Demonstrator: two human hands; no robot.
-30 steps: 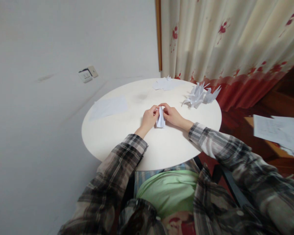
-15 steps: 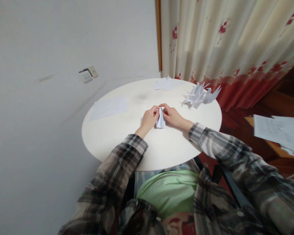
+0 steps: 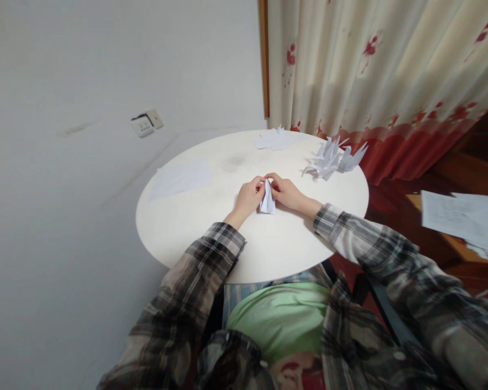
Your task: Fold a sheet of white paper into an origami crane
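Note:
A small folded piece of white paper (image 3: 267, 200) rests on the round white table (image 3: 195, 216) near its middle. My left hand (image 3: 249, 196) pinches the paper's left side with curled fingers. My right hand (image 3: 283, 190) pinches its top and right side, and the fingertips of both hands meet above the fold. Both arms wear plaid sleeves.
A flat white sheet (image 3: 181, 177) lies on the table's left part. More paper pieces (image 3: 275, 140) sit at the far edge, and a cluster of folded paper figures (image 3: 332, 157) at the far right. A curtain (image 3: 374, 76) hangs behind; papers (image 3: 463, 216) lie on a wooden surface to the right.

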